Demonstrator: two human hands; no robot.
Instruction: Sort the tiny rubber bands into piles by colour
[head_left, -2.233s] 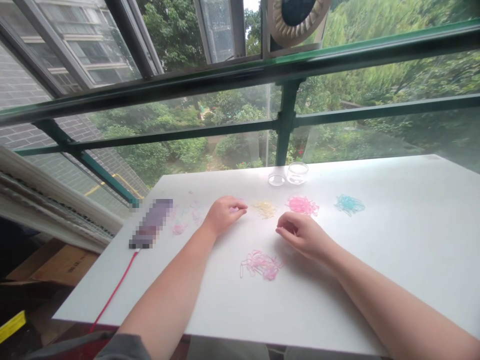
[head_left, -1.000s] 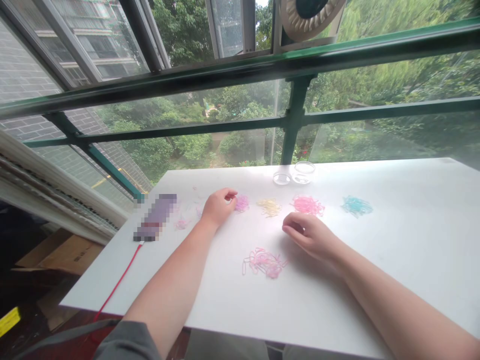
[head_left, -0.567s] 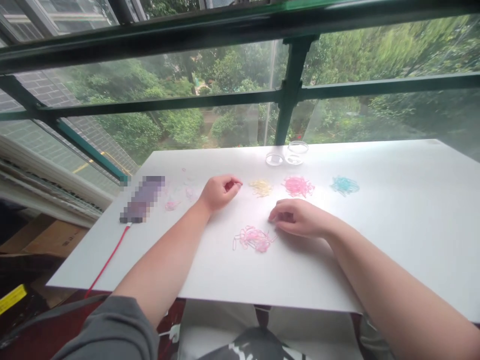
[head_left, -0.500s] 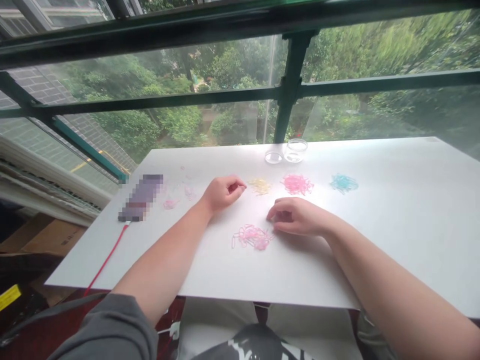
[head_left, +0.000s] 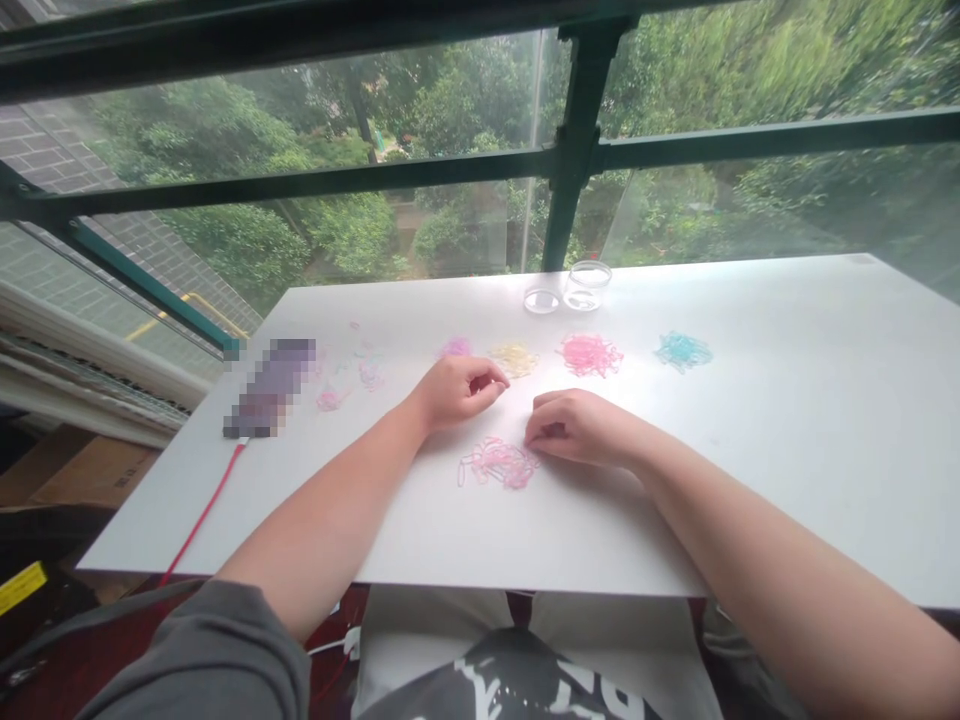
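Observation:
My left hand (head_left: 461, 390) is closed, thumb and fingers pinched together, just in front of a yellow pile (head_left: 514, 359) of small loops; what it holds, if anything, is too small to make out. Fingers pressed together, my right hand (head_left: 574, 428) reaches the right edge of a light pink pile (head_left: 501, 463); its fingertips hide whatever may be between them. Behind the hands lie a bright pink pile (head_left: 590, 354), a blue pile (head_left: 683, 350) and a partly covered purple pile (head_left: 456, 346).
A clear round jar (head_left: 587, 287) and a clear lid (head_left: 541, 301) stand at the table's back edge. On the left lie a pixelated phone (head_left: 271, 388) with a red cable (head_left: 204, 512) and small scattered loops (head_left: 328, 400). Windows rise behind the white table (head_left: 420, 545).
My left hand has moved right, uncovering the purple pile. My right hand has shifted slightly left to the light pink pile, its fingers more closed. The camera view has tilted slightly.

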